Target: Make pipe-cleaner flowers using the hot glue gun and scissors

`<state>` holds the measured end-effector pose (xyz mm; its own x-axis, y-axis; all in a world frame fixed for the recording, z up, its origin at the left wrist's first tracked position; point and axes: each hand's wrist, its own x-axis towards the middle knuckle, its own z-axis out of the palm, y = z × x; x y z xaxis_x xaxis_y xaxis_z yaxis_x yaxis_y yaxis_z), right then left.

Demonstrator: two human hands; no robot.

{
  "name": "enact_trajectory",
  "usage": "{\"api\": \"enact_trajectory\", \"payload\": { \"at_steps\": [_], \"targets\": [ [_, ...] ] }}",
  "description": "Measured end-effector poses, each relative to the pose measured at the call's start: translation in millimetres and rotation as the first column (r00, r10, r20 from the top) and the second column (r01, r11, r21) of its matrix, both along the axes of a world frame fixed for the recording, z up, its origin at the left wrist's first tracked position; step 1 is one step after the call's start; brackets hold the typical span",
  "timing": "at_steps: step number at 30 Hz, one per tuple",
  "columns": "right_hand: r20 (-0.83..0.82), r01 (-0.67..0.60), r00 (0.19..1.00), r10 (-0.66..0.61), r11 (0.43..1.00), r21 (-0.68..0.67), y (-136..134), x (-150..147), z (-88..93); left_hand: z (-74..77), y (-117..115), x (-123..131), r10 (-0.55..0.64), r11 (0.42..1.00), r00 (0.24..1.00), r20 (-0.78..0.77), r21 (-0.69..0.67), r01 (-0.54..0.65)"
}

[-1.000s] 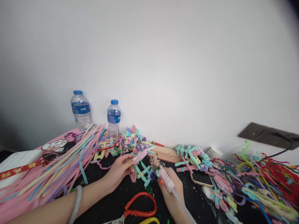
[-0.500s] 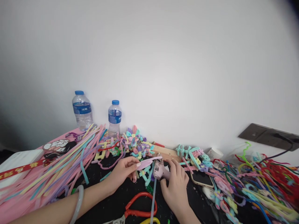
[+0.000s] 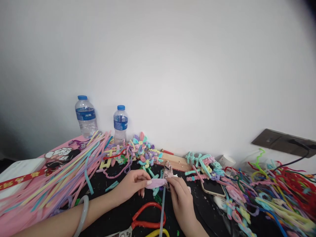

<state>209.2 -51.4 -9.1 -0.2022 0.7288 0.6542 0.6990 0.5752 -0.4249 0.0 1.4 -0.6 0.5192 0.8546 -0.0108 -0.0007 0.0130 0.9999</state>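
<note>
Evidently, the left hand (image 3: 137, 184) is pinching the lilac strip (image 3: 155, 183) at its left end and the right hand (image 3: 181, 200) its right, both narrow grips probably steadying it above the bench (image 3: 111, 217); just beyond, the glue gun (image 3: 168, 169) is resting, leaving fingers free.

A thick bangle (image 3: 84, 212) is circling the left forearm (image 3: 106, 203) — a smooth, rounded ring, milky grey-white, carrying a soft sheen. On either side of it, down to the left hand (image 3: 133, 184), the arm is showing bare. The right forearm (image 3: 192, 224) — bare too — is narrowing towards the right hand (image 3: 182, 199).
</note>
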Motion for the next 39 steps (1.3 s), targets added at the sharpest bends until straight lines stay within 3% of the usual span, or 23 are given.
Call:
{"api": "enact_trajectory", "payload": {
  "at_steps": [7, 20, 30, 39],
  "targets": [
    [-0.007, -0.061, 0.998, 0.062, 0.998, 0.035, -1, -2, 3.2, -5.8, 2, -1, -0.061, 0.998, 0.998, -0.020, 0.008, 0.061],
    [-0.006, -0.047, 0.999, 0.048, 0.998, 0.052, -3, -3, 5.2, 2.0, -1, -1, -0.035, 0.999, 0.999, -0.014, -0.018, 0.035],
    [0.027, 0.036, 0.999, -0.040, 0.990, 0.133, -5, 4, 6.5, -0.4, 1, 6, 0.056, 0.996, 0.995, 0.076, -0.078, -0.050],
    [0.051, 0.031, 0.998, -0.043, 0.976, 0.216, 0, 10, 3.2, -4.2, 8, 11, 0.142, 0.973, 0.970, 0.197, -0.206, -0.100]
  ]
}}
